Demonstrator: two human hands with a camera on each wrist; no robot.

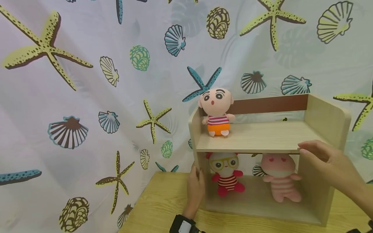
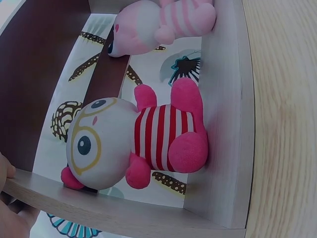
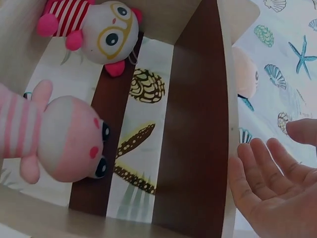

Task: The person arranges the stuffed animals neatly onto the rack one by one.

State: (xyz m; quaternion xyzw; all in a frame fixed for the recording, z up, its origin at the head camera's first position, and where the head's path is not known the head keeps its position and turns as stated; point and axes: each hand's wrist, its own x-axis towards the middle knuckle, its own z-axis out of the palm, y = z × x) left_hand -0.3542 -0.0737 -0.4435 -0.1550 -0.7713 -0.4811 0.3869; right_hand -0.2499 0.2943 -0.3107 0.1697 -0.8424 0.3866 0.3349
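Note:
A small two-tier wooden shelf (image 1: 253,137) stands on the table. My left hand (image 1: 194,189) grips the front edge of its left side panel, thumb on one face and fingers on the other in the left wrist view. My right hand (image 1: 332,165) is at the right end of the upper board's front edge, fingers extended and fingertips right at the edge. On the upper board sits a boy plush (image 1: 215,105) in orange shorts. Below, a plush with yellow glasses (image 2: 104,144) sits at the left and a pink striped plush (image 3: 69,136) at the right.
Under the shelf is a light wood-grain table (image 1: 163,197), its left part bare in the head view. Behind hangs a white cloth (image 1: 87,103) printed with starfish and shells. A dark watch-like device (image 1: 183,225) is strapped on my left wrist.

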